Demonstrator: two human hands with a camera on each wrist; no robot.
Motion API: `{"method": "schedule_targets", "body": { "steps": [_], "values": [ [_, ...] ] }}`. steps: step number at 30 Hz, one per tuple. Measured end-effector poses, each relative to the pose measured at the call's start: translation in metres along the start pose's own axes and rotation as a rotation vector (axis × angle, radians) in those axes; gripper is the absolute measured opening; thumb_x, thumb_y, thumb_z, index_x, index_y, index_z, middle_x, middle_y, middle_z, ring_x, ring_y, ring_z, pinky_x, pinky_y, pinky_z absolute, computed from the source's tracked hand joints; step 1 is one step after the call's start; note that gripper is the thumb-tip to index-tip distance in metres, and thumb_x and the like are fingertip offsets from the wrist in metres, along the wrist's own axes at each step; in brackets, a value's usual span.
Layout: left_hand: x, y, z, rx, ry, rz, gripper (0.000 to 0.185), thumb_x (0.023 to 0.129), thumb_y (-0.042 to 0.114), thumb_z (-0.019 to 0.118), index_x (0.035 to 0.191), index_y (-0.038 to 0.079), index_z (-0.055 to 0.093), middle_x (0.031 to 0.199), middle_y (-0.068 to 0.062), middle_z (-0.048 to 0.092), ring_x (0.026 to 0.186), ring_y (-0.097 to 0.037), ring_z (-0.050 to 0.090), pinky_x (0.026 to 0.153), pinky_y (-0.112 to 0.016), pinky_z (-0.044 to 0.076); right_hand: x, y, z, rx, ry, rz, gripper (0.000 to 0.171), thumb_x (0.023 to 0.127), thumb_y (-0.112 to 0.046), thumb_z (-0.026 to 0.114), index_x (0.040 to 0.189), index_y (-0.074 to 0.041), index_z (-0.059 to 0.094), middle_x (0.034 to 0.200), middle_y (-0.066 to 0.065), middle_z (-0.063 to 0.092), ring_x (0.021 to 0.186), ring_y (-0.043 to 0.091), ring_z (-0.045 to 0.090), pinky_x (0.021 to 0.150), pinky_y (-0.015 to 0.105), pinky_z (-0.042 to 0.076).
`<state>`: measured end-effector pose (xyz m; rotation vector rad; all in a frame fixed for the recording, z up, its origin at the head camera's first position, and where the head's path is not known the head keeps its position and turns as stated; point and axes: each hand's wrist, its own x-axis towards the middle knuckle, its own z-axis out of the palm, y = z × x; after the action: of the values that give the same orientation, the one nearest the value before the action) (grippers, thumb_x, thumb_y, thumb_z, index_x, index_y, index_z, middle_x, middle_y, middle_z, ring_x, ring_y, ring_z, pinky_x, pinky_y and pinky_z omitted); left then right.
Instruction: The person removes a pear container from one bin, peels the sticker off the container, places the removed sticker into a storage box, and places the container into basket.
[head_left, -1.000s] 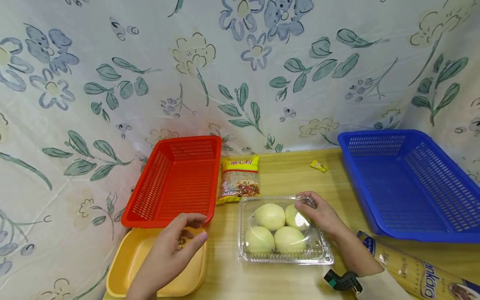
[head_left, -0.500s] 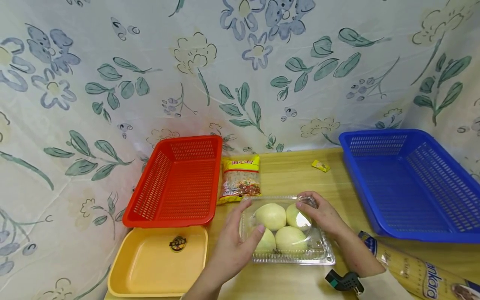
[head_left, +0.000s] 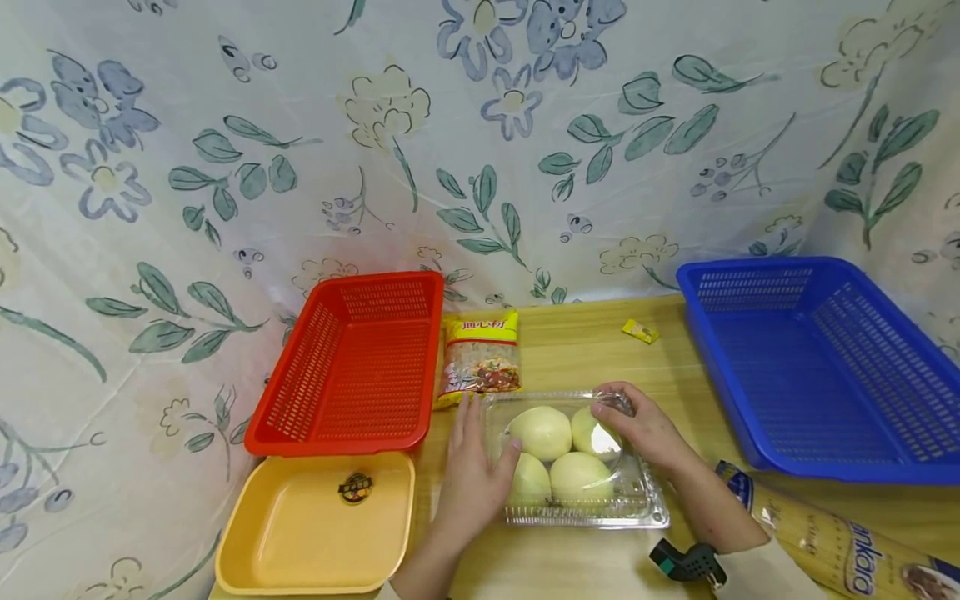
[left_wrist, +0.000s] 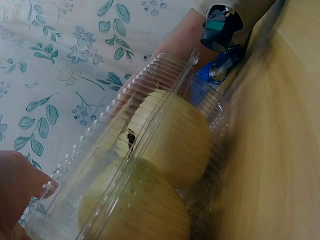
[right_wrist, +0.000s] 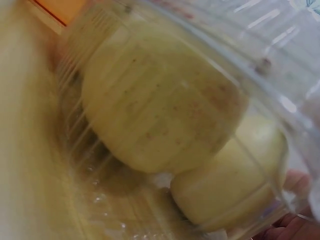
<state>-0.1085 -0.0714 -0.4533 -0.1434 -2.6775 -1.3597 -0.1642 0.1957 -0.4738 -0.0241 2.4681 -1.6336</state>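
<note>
A clear plastic clamshell box [head_left: 647,512] with several pale yellow-green fruits [head_left: 542,432] lies on the wooden table. My left hand [head_left: 472,475] lies against its left side, fingers straight along the edge and thumb on the lid. My right hand [head_left: 647,433] grips the far right corner, fingers curled over the lid. The left wrist view shows the ribbed lid [left_wrist: 165,75] over the fruits [left_wrist: 175,142] and a fingertip [left_wrist: 17,187] at its edge. In the right wrist view the fruits [right_wrist: 155,100] fill the frame, blurred.
A yellow tray [head_left: 300,546] with a small round dark item [head_left: 356,487] sits left of the box. Behind it is a red basket [head_left: 352,367], then a noodle packet [head_left: 480,358]. A blue basket [head_left: 817,375] stands right, a small yellow packet [head_left: 640,332] beyond, a pasta pack [head_left: 832,542] near right.
My left hand let go of the small round item in the yellow tray and moved right to the box's left side. The right hand stayed on the box.
</note>
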Motion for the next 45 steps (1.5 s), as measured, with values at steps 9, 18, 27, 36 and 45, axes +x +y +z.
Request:
{"method": "schedule_targets", "body": {
  "steps": [9,18,27,36,45],
  "values": [
    [0.005,-0.012,0.004,-0.172,-0.088,-0.091,0.076,0.101,0.026,0.062,0.162,0.003,0.022,0.168,-0.024,0.02,0.153,-0.046,0.023,0.122,-0.065,0.02,0.001,-0.001,0.004,0.019,0.028,-0.017,0.052,0.1,-0.037,0.063,0.14,-0.006,0.051,0.134,0.02,0.061,0.117,0.029,0.061,0.094,0.032,0.048],
    [0.008,-0.015,0.008,-0.241,-0.081,-0.107,0.074,0.101,0.023,0.061,0.161,0.003,0.023,0.166,-0.025,0.023,0.153,-0.047,0.025,0.122,-0.067,0.02,-0.011,-0.008,-0.001,-0.019,0.156,0.03,0.057,0.105,-0.047,0.051,0.147,-0.008,0.046,0.151,0.022,0.048,0.134,0.044,0.053,0.097,0.042,0.05],
    [0.004,-0.017,0.009,-0.356,-0.075,-0.16,0.07,0.103,0.022,0.058,0.161,0.006,0.024,0.167,-0.023,0.022,0.152,-0.048,0.025,0.121,-0.067,0.02,-0.04,0.006,-0.001,0.062,0.066,0.009,0.069,0.108,-0.042,0.046,0.164,-0.012,0.018,0.166,0.029,0.019,0.143,0.058,0.035,0.112,0.069,0.037],
    [-0.003,-0.019,0.009,-0.489,-0.122,-0.273,0.068,0.105,0.029,0.055,0.164,0.018,0.023,0.168,-0.018,0.025,0.153,-0.047,0.023,0.122,-0.067,0.015,-0.052,0.013,0.009,0.335,-0.023,-0.017,0.077,0.106,-0.022,0.05,0.165,-0.016,0.001,0.171,0.024,-0.004,0.156,0.048,-0.005,0.12,0.073,0.001],
    [-0.005,-0.019,0.007,-0.549,-0.134,-0.285,0.068,0.106,0.026,0.054,0.164,0.018,0.02,0.17,-0.016,0.018,0.155,-0.045,0.017,0.123,-0.065,0.011,-0.052,0.014,0.013,0.331,-0.009,-0.031,0.077,0.106,-0.021,0.049,0.165,-0.014,0.001,0.17,0.027,-0.003,0.155,0.053,-0.004,0.118,0.076,0.003]
  ]
}}
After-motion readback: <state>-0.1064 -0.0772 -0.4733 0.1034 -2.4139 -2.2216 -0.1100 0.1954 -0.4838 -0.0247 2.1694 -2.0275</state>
